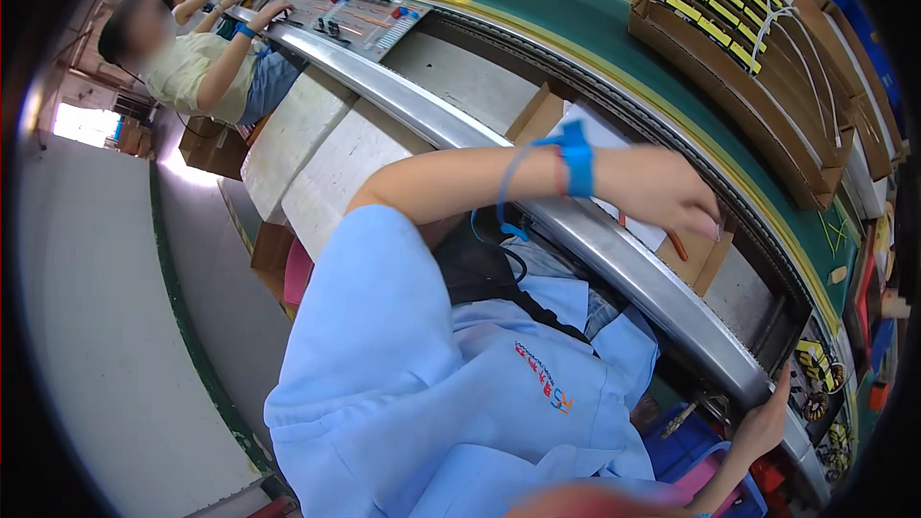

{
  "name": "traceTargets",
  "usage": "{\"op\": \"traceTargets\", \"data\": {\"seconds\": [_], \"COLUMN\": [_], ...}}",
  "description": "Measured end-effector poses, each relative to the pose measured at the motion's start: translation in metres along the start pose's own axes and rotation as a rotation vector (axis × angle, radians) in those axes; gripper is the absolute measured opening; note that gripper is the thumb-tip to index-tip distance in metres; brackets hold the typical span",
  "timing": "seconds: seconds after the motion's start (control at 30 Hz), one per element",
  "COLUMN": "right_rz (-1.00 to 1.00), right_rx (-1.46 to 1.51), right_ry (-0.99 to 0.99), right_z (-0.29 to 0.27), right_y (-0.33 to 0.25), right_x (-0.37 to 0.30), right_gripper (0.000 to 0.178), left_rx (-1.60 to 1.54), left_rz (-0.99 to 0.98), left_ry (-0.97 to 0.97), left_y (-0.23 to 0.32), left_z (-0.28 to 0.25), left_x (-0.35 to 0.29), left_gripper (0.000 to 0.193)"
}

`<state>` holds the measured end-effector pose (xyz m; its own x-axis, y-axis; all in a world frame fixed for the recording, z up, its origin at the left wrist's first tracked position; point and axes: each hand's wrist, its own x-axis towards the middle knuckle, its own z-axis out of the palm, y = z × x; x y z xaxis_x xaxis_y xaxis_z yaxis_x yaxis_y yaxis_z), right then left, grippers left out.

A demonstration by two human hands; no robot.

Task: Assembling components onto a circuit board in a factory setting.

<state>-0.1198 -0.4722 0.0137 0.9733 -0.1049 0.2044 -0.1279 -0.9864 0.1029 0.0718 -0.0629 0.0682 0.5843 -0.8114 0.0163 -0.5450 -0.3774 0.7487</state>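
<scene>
My left hand [662, 190], with a blue wrist strap [574, 158] and cord, hovers above an open cardboard box [708, 264]. Its fingers are curled together and slightly blurred; anything between them is too small to make out. In the box, beside white paper [606, 125], an orange-handled tool [678, 246] lies below the fingertips. My right hand [765, 425] rests at the lower right against the silver metal rail [662, 293], with a finger stretched along it and the others partly hidden. Just past this hand lie wound coils with yellow-labelled parts [815, 374].
Beyond the rail runs a green conveyor [547, 5] with yellow lines. A cardboard tray [729, 105] of yellow-and-black parts and white cables stands there. A blue bin [681, 446] sits below the right forearm. Up the line, a person [206, 67] works near a board [360, 21].
</scene>
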Motion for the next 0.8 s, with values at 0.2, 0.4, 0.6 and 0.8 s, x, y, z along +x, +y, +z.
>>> {"op": "traceTargets", "data": {"seconds": [0.2,0.4,0.6,0.8], "right_rz": [0.012,0.075,0.126,0.178], "right_rx": [-0.056,-0.007,-0.064,0.055], "right_ry": [0.062,0.078,0.078,0.112], "right_z": [0.015,0.021,0.023,0.0], "right_y": [0.043,0.067,0.097,0.085], "right_x": [-0.003,-0.004,-0.003,0.008], "right_gripper": [0.076,0.072,0.071,0.05], "left_rx": [0.698,1.151,1.276,1.283], "left_rz": [-0.165,-0.327,-0.59,-0.674], "left_ry": [0.58,0.721,0.566,0.495], "left_y": [-0.047,-0.065,-0.099,-0.105], "left_z": [-0.063,-0.109,-0.111,-0.108], "left_x": [-0.089,-0.179,-0.211,-0.227], "left_gripper": [0.027,0.016,0.035,0.05]}}
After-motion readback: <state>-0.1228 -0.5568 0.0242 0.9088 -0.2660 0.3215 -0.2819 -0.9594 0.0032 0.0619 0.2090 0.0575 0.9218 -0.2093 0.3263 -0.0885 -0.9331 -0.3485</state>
